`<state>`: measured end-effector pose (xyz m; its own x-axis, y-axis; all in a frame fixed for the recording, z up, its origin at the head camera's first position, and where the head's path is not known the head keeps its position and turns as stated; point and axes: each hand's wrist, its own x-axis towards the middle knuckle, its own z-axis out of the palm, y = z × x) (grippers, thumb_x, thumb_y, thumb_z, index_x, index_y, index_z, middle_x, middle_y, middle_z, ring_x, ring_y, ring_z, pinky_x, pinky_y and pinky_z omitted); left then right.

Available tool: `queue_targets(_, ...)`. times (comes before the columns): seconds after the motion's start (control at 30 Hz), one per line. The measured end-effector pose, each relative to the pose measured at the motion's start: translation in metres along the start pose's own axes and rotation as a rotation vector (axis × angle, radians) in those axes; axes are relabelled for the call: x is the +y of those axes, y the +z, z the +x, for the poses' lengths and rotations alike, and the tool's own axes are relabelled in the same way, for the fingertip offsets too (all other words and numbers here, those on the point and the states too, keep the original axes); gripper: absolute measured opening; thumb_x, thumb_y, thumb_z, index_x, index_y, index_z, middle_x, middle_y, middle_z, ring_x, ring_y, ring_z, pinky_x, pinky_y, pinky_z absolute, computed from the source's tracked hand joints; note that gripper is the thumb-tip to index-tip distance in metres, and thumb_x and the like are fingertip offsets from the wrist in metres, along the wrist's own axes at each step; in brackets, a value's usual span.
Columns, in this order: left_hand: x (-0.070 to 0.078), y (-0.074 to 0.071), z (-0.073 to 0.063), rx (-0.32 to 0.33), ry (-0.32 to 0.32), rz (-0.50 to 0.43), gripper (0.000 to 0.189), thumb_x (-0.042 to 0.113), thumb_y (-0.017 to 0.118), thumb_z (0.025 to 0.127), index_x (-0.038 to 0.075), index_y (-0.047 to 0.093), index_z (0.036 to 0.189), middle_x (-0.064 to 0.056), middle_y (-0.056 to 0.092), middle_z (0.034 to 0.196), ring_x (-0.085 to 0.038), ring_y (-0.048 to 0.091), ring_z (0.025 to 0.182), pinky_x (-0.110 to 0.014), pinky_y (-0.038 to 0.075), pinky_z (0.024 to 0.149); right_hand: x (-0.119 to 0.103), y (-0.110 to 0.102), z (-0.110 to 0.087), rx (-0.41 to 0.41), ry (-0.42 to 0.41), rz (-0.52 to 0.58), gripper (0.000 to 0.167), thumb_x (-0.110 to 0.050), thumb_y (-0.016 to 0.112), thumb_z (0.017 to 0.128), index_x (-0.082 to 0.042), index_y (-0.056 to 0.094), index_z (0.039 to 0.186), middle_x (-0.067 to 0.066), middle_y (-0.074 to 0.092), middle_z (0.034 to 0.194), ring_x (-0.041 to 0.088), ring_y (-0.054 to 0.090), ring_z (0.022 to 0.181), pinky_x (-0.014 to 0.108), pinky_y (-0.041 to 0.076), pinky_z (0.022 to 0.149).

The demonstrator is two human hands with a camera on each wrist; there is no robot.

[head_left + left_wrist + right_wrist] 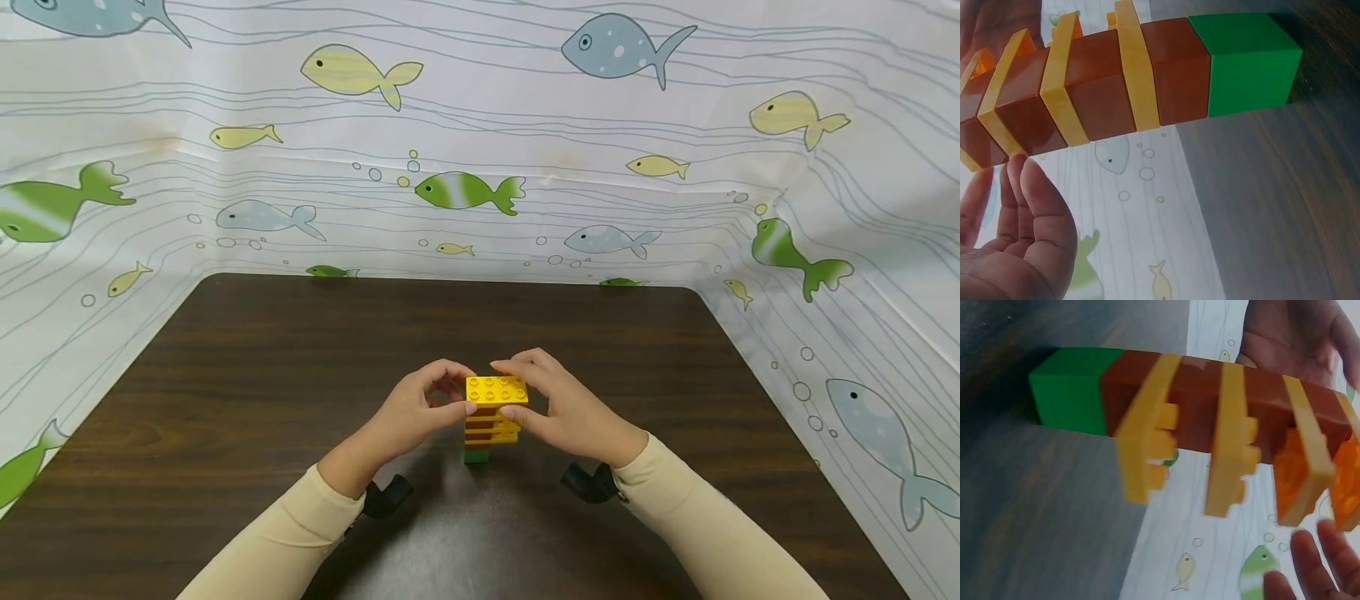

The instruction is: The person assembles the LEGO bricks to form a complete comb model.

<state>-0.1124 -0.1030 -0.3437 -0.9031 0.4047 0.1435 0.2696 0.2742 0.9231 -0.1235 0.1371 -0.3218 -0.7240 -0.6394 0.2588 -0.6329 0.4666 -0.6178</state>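
A tower of toy building bricks [480, 423] stands on the table: a green brick [1254, 65] at the bottom, then brown bricks [1100, 75] alternating with thin yellow plates [1229, 437] that jut out on the right. The topmost yellow plate [497, 390] shows its studs. My left hand [420, 404] holds the left end of that plate, thumb in front and fingers behind. At its right end, my right hand [558, 404] holds it with the thumb in front and fingers at the back. In the wrist views, the top of the tower is cut off.
The dark wooden table [300, 333] surrounds the tower. A white cloth printed with fish [480, 100] rises behind it and along both sides. Black wrist devices [386, 497] sit below the sleeves [277, 533].
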Motion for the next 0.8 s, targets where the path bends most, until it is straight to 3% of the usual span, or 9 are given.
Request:
queue_targets(0.13, -0.001, -0.001, -0.003, 0.018, -0.002, 0.02, 0.044, 0.017, 0.068, 0.087, 0.003, 0.054, 0.127, -0.011, 0.059, 0.111, -0.027, 0.053, 0.096, -0.04, 0.048, 0.08, 0.01, 0.006, -0.007, 0.064, 0.027, 0.098, 0.067, -0.017, 0.071, 0.088, -0.013, 0.039, 0.146, 0.008, 0.045, 0.135, 0.023, 0.044, 0.122, 0.048, 0.042, 0.098)
queue_targets(0.3, -0.009, -0.002, -0.01, 0.024, -0.056, 0.034, 0.051, 0.018, 0.073, 0.086, 0.002, 0.052, 0.13, -0.015, 0.057, 0.115, -0.029, 0.053, 0.103, -0.04, 0.049, 0.083, 0.021, 0.015, -0.019, 0.125, 0.085, 0.175, 0.069, -0.017, 0.07, 0.088, -0.016, 0.035, 0.148, 0.007, 0.044, 0.139, 0.024, 0.044, 0.125, 0.051, 0.042, 0.097)
queue_targets(0.5, -0.024, 0.0, -0.015, 0.0, -0.098, 0.012, 0.05, 0.015, 0.073, 0.086, 0.002, 0.052, 0.129, -0.016, 0.057, 0.117, -0.033, 0.055, 0.11, -0.043, 0.049, 0.089, 0.031, 0.029, -0.029, 0.122, 0.154, 0.22, 0.066, -0.018, 0.071, 0.088, -0.009, 0.04, 0.145, 0.008, 0.049, 0.134, 0.028, 0.05, 0.121, 0.049, 0.045, 0.096)
queue_targets(0.8, -0.039, 0.01, -0.013, -0.032, -0.088, 0.018, 0.047, 0.013, 0.071, 0.087, -0.001, 0.052, 0.128, -0.016, 0.059, 0.12, -0.034, 0.057, 0.111, -0.043, 0.05, 0.089, 0.039, 0.042, -0.034, 0.08, 0.231, 0.242, 0.056, -0.021, 0.07, 0.089, -0.006, 0.048, 0.138, 0.009, 0.056, 0.129, 0.027, 0.056, 0.116, 0.045, 0.048, 0.094)
